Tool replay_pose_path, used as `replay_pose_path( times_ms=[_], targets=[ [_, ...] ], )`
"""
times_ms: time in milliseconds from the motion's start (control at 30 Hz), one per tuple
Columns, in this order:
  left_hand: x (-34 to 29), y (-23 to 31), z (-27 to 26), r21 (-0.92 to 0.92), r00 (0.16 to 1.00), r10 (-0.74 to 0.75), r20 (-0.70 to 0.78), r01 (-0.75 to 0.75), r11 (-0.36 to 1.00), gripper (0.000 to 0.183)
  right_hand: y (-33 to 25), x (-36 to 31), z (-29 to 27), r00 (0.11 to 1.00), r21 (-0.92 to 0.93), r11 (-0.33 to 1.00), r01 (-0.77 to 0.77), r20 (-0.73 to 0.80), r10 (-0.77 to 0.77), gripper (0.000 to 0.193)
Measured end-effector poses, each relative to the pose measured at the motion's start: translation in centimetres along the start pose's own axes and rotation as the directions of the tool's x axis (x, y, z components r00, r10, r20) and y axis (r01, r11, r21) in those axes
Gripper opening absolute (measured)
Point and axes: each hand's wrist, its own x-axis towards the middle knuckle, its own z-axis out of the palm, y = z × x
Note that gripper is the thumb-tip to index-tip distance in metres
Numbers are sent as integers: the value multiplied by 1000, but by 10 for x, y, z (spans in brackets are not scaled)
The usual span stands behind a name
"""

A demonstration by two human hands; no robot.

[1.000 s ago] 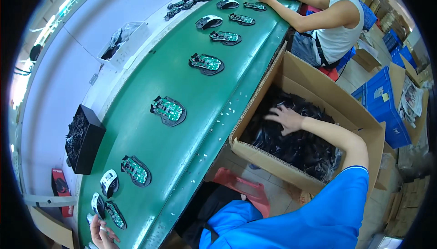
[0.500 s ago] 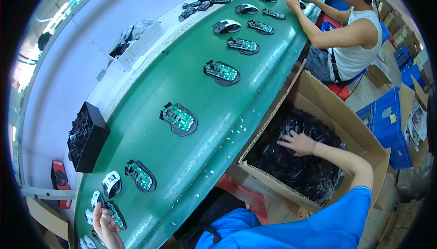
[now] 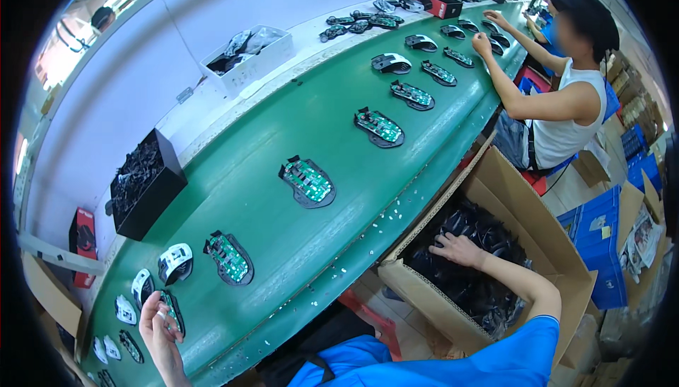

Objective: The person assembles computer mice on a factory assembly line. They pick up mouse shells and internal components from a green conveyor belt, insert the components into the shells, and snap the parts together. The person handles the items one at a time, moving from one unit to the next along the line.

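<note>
My right hand [image 3: 456, 250] reaches into a large cardboard carton [image 3: 417, 294] on my right. Its bent fingers rest on a heap of glossy black plastic parts [image 3: 488, 284], apart from one another, with nothing seen in their grasp. Over the near left of the green work surface [image 3: 262, 132] hovers my left hand [image 3: 158, 334], loosely curled with its fingers apart. Beside it lie a mouse base with a green circuit board [image 3: 172, 314], partly hidden by my fingers, and white-and-black mouse shells [image 3: 175, 264]. Another board-fitted mouse base [image 3: 229, 258] is a little farther right.
More board-fitted mouse bases [image 3: 308, 182] run in a row along the surface. A black box of small black parts [image 3: 157, 196] and a white bin [image 3: 272, 51] stand along the far side. A co-worker [image 3: 566, 101] in a white top sits farther along, handling mice. Blue crates [image 3: 594, 242] are at right.
The view has shifted, so the bench and carton appear moved. My right hand's fingers, spread before, are now bent down into the black parts. My left hand stays near the same mouse base.
</note>
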Motion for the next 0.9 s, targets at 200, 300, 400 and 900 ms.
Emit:
replay_pose_path(
  times_ms=[200, 300, 400, 900],
  targets=[
    [1, -10, -37, 5, 997, 47, -62, -47, 999, 40, -4, 6, -27, 987, 243, 958, -155, -10, 162, 47],
    [4, -11, -47, 1, 996, 40, -79, -40, 999, 47, 11, -6, -46, 949, 434, 873, -224, -106, 296, 32],
    [11, -10, -54, -8, 997, 51, -58, -52, 999, 48, 19, -18, -62, 863, 683, 676, -277, -132, 487, 20],
    [15, 27, 15, -13, 961, 36, 274, -34, 999, 48, 1, -98, -242, 606, 999, 34, 15, -36, 795, 31]
  ],
)
